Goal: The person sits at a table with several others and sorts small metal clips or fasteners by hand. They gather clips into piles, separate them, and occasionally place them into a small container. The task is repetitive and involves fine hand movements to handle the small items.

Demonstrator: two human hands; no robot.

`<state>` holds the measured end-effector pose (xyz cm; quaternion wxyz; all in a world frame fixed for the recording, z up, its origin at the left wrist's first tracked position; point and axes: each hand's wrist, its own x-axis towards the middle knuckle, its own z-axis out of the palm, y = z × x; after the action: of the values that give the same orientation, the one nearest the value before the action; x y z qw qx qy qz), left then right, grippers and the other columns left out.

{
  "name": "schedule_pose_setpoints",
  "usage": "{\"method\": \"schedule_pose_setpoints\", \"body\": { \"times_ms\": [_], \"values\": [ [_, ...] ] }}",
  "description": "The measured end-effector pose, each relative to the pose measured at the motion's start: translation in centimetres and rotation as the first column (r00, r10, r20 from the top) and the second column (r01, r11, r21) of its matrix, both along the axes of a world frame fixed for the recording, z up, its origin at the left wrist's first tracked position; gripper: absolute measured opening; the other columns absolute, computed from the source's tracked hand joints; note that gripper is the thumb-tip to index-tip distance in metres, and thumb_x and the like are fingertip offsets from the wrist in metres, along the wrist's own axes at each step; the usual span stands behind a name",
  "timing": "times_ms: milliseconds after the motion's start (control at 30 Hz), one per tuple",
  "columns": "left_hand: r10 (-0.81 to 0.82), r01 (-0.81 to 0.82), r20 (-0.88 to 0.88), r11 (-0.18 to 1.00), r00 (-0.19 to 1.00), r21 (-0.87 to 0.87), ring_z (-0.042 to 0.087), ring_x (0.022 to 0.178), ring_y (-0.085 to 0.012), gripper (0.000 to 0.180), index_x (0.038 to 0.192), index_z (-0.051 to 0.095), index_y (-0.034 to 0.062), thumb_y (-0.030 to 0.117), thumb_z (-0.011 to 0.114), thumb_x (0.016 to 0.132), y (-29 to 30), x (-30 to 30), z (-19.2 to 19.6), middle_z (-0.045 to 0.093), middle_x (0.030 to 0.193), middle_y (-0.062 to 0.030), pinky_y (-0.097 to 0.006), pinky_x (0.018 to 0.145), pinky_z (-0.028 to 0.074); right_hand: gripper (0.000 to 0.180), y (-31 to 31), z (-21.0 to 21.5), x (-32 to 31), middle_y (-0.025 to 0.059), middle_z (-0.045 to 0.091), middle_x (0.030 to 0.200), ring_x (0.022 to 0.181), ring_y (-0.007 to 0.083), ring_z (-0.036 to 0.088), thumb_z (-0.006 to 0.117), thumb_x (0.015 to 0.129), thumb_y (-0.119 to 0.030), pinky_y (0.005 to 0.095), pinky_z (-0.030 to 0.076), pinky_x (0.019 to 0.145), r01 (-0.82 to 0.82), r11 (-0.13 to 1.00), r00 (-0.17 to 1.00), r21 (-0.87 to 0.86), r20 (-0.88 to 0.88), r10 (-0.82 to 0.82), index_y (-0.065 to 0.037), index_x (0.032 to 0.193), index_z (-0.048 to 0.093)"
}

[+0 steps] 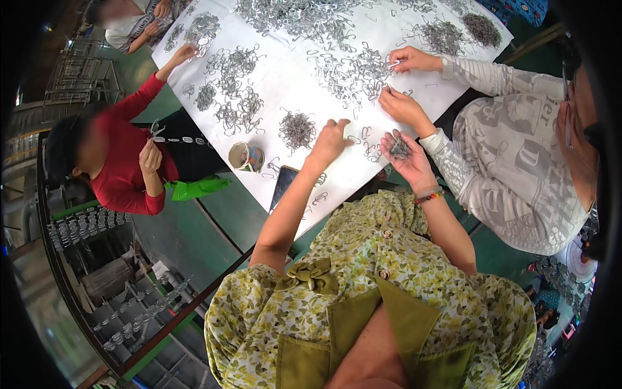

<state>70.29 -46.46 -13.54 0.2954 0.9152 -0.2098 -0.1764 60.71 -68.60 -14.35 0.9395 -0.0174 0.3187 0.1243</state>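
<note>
My right hand (414, 170) is palm up near the table edge, cupped around a small heap of dark metal pieces (400, 149). My left hand (330, 144) reaches over the white tabletop, fingers apart and pointing away, with no held thing visible. Close to its fingertips lie a few loose wire hooks (365, 133). Just left of it sits a round pile of small brownish metal pieces (297, 130). Beyond both hands spreads a wide scatter of silvery wire hooks (337, 74).
A small tub (246, 157) and a dark phone (283, 185) lie left of my left forearm. A co-worker in patterned grey (512, 162) handles hooks close on my right. One in red (126, 155) works across at left, another (133, 26) at far left. More hook piles (236, 110) cover the table.
</note>
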Motion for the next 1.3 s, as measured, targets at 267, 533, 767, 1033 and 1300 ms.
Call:
{"method": "schedule_pose_setpoints", "body": {
  "times_ms": [267,533,767,1033,1300],
  "values": [
    [-0.111,0.089,0.06,0.954,0.992,0.287,0.036,0.122,-0.0402,0.105,0.147,0.031,0.0205,0.037,0.086,0.059,-5.7,-5.3,-1.7,0.032,0.138,-0.0241,-0.044,0.098,0.042,0.025,-0.8,-0.6,-4.2,0.0185,0.061,0.108,0.106,0.0322,0.059,0.055,0.095,-0.012,0.048,0.049,0.098,-0.049,0.998,0.996,-0.046,-0.071,0.045,0.007,0.111,0.054],
    [-0.159,0.154,0.273,0.987,0.949,0.038,0.05,0.109,-0.0295,0.036,0.111,0.068,0.0178,0.014,0.072,0.075,-3.8,-3.9,-7.1,0.055,0.12,-0.0104,-0.038,0.084,0.052,0.023,-1.0,-0.4,-5.8,0.0171,0.061,0.104,0.1,0.0302,0.062,0.055,0.095,-0.013,0.0461,0.051,0.095,-0.01,0.995,0.996,-0.1,-0.088,0.001,0.007,0.108,0.055],
    [-0.199,0.193,0.228,0.98,0.953,0.05,0.061,0.088,-0.0345,0.024,0.099,0.063,0.0013,0.006,0.069,0.076,-3.5,-2.5,-7.4,0.064,0.092,-0.0154,-0.043,0.078,0.051,0.023,-1.3,-1.4,-5.5,0.016,0.061,0.103,0.097,0.0294,0.062,0.056,0.095,-0.013,0.0451,0.052,0.093,-0.003,0.996,0.997,-0.091,-0.081,-0.004,0.006,0.108,0.056],
    [0.183,-0.218,-0.16,0.946,0.97,-0.241,0.068,0.07,-0.022,0.014,0.087,0.064,-0.0025,0.003,0.07,0.076,-3.0,-0.3,-4.1,0.07,0.079,-0.0147,-0.031,0.067,0.054,0.031,-0.2,-4.1,-3.6,0.0191,0.06,0.109,0.101,0.033,0.06,0.048,0.098,-0.02,0.0497,0.047,0.099,-0.06,0.995,0.996,-0.085,-0.068,0.054,0.006,0.114,0.054],
    [-0.182,0.197,0.083,0.95,0.98,-0.243,0.066,0.081,-0.0278,0.02,0.093,0.064,0.0006,0.003,0.069,0.074,-6.2,-3.0,3.8,0.066,0.089,-0.016,-0.035,0.07,0.055,0.032,2.2,-0.9,-0.3,0.0119,0.064,0.109,0.101,0.0254,0.062,0.04,0.101,-0.028,0.0445,0.051,0.09,-0.142,0.972,0.975,-0.189,-0.194,0.105,-0.002,0.109,0.056]
  ]
}}
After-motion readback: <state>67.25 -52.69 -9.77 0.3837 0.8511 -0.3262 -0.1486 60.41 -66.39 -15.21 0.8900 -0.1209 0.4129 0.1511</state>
